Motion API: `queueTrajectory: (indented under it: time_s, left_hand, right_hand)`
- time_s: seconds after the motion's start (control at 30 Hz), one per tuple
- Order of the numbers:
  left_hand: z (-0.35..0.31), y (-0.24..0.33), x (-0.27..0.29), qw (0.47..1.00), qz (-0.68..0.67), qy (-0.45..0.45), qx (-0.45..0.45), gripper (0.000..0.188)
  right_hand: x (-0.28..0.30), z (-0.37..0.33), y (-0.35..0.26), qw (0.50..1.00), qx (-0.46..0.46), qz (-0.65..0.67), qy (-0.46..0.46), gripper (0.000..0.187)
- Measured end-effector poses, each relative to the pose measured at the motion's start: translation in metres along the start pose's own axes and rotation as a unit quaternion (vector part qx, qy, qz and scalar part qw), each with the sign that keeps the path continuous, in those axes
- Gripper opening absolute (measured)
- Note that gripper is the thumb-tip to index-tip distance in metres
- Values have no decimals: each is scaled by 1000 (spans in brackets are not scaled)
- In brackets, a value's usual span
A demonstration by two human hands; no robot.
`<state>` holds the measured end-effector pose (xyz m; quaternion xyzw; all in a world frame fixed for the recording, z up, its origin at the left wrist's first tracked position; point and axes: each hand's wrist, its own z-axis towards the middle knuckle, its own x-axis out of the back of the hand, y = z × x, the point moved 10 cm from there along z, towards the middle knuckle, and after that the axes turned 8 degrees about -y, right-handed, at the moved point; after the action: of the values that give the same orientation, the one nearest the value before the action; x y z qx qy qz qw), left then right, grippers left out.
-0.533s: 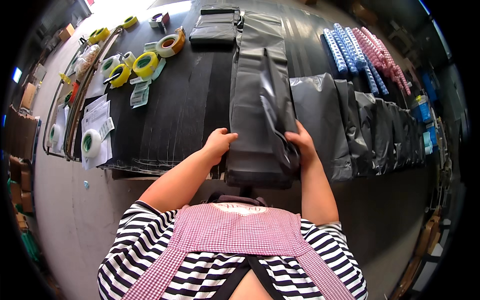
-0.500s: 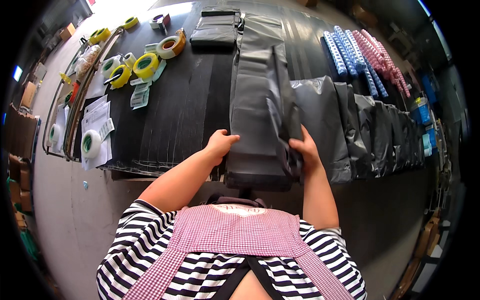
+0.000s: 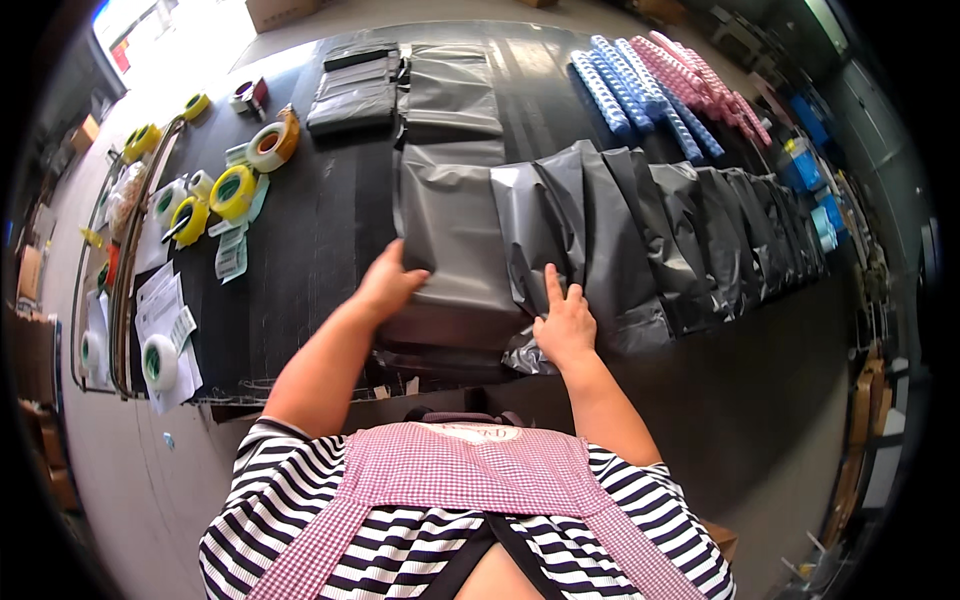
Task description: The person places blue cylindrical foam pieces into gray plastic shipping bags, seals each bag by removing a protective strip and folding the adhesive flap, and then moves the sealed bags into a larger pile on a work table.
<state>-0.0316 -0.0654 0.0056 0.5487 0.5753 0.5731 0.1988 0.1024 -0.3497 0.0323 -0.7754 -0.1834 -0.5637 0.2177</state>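
Note:
A dark grey plastic bag (image 3: 452,225) lies flat in front of me, hanging a little over the table's near edge. My left hand (image 3: 388,285) touches its left edge, thumb and forefinger spread apart. My right hand (image 3: 568,322) rests on a crumpled grey bag (image 3: 540,215) beside it, forefinger stretched forward and fingers apart. That bag begins a row of overlapping grey bags (image 3: 690,235) fanned out to the right. Beyond the flat bag lies another stretch of grey plastic (image 3: 452,95), next to a folded stack of dark bags (image 3: 352,95).
Blue patterned rolls (image 3: 630,95) and pink patterned rolls (image 3: 690,80) lie at the back right. Several tape rolls (image 3: 233,192) and paper labels (image 3: 231,252) occupy the left side of the black table (image 3: 320,260). White sheets (image 3: 160,305) lie under a clear tape roll (image 3: 160,362).
My right hand has let go of the raised, folded plastic and now lies on the bags at the right. My left hand stays at the bag's left edge. The view has shifted.

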Motion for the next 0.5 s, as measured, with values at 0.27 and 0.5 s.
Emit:
queueTrajectory:
  time_s: [0.27, 0.5]
  left_hand:
    - [-65, -76, 82, 979, -202, -3, 39, 73]
    - [-71, 9, 52, 996, -16, -55, -67, 80]
  right_hand:
    - [28, 6, -20, 997, -30, -59, -37, 94]
    - [-39, 96, -90, 883, 49, 415, -213, 70]
